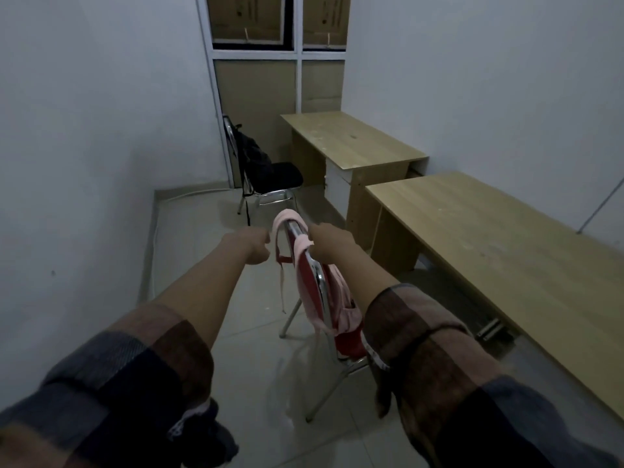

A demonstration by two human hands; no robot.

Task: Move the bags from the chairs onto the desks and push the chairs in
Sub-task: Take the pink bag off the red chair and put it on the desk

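Observation:
A red chair (309, 288) with a chrome frame stands in front of me, side-on to the near desk (506, 244). A pink bag (341, 309) hangs on its backrest by pink straps (287, 217) looped over the top. My left hand (251, 246) is closed on the left strap at the backrest top. My right hand (326, 243) grips the other strap (304, 244) over the top rail. Farther back, a black chair (283, 179) carries a black backpack (251, 153) beside the far desk (351, 140).
White walls close in on the left and behind the desks on the right. Cardboard boxes (246, 18) fill a window frame at the back. A raised floor ledge (158, 211) runs along the left. Tiled floor (250, 349) lies between me and the chairs.

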